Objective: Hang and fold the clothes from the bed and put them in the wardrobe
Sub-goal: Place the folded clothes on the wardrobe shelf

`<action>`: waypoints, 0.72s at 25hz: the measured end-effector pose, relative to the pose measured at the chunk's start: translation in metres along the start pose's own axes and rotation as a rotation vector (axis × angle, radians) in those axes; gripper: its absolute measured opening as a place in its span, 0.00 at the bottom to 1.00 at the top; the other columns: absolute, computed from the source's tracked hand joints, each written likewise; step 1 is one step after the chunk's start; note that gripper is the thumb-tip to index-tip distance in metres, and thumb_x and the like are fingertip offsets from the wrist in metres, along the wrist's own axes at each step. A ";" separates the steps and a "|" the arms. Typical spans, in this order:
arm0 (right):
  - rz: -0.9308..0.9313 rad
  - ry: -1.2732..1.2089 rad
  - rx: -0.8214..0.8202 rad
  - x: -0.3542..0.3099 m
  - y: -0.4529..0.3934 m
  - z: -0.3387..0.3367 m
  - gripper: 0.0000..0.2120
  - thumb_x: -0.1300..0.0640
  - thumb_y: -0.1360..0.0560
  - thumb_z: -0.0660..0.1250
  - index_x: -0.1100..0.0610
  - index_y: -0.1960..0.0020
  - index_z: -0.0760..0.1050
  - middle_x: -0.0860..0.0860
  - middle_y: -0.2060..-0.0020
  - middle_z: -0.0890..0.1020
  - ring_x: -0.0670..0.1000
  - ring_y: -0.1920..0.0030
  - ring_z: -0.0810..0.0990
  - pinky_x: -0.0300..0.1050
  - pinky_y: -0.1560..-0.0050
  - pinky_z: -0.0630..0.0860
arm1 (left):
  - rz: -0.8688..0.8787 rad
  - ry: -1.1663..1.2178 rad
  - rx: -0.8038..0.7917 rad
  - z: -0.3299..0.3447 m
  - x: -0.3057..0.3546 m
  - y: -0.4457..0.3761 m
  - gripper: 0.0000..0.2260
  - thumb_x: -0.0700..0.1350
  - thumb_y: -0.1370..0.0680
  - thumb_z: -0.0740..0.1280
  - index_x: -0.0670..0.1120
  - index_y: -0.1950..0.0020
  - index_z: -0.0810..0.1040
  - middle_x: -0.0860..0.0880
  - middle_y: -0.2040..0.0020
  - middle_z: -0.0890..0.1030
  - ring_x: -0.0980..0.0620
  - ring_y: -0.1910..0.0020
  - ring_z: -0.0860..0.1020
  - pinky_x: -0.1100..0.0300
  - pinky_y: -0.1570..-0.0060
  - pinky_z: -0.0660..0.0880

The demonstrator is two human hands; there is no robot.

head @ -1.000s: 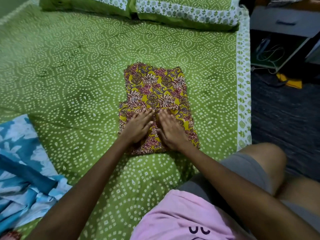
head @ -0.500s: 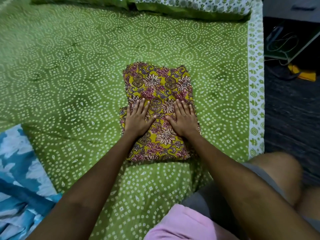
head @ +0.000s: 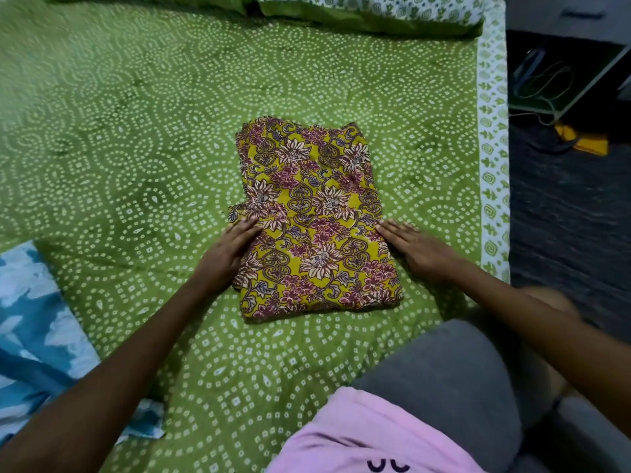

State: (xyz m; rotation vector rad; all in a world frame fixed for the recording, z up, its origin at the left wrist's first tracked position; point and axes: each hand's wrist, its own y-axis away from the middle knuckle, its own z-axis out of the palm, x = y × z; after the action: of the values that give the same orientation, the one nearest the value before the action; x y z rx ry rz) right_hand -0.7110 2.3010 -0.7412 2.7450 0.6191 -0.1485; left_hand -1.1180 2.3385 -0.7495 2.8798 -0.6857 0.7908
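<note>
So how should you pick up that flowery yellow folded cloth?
Probably by its two long side edges, sliding flat fingers underneath from left and right. The folded floral garment lies flat in layers, and the left hand and right hand already sit at those edges.

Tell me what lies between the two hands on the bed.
In the head view, the folded floral garment lies between the left hand and right hand, each resting flat at its side edge.

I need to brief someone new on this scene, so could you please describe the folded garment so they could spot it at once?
Start at the green dotted bedsheet. Near its middle, between the left hand and the right hand, lies the folded garment. It is mustard yellow with maroon and cream flowers, unlike the blue and white cloth at the left edge.
</note>
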 end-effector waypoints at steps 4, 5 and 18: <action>-0.087 0.067 0.060 -0.002 0.025 0.005 0.40 0.30 0.28 0.33 0.55 0.25 0.36 0.52 0.26 0.44 0.50 0.25 0.43 0.41 0.28 0.35 | -0.119 0.055 0.171 -0.008 0.005 0.039 0.22 0.41 0.23 0.56 0.41 0.28 0.65 0.44 0.27 0.65 0.46 0.29 0.65 0.51 0.29 0.60; -0.105 0.098 0.079 -0.003 0.026 0.008 0.41 0.30 0.27 0.36 0.55 0.24 0.37 0.53 0.26 0.46 0.52 0.25 0.45 0.43 0.27 0.36 | -0.081 0.030 0.129 -0.009 0.006 0.044 0.24 0.43 0.24 0.56 0.42 0.27 0.64 0.44 0.27 0.65 0.46 0.28 0.64 0.51 0.29 0.59; -0.227 -0.007 0.283 -0.018 -0.003 0.018 0.31 0.56 0.28 0.66 0.50 0.27 0.60 0.48 0.28 0.59 0.53 0.25 0.53 0.52 0.26 0.47 | 0.470 -0.272 -0.148 -0.010 -0.017 -0.008 0.24 0.55 0.27 0.61 0.49 0.32 0.70 0.49 0.29 0.67 0.50 0.26 0.56 0.55 0.27 0.48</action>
State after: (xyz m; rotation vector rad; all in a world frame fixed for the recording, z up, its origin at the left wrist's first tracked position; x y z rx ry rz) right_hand -0.7288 2.2908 -0.7558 2.9305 0.9753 -0.3209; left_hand -1.1325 2.3542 -0.7488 2.7434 -1.4199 0.3550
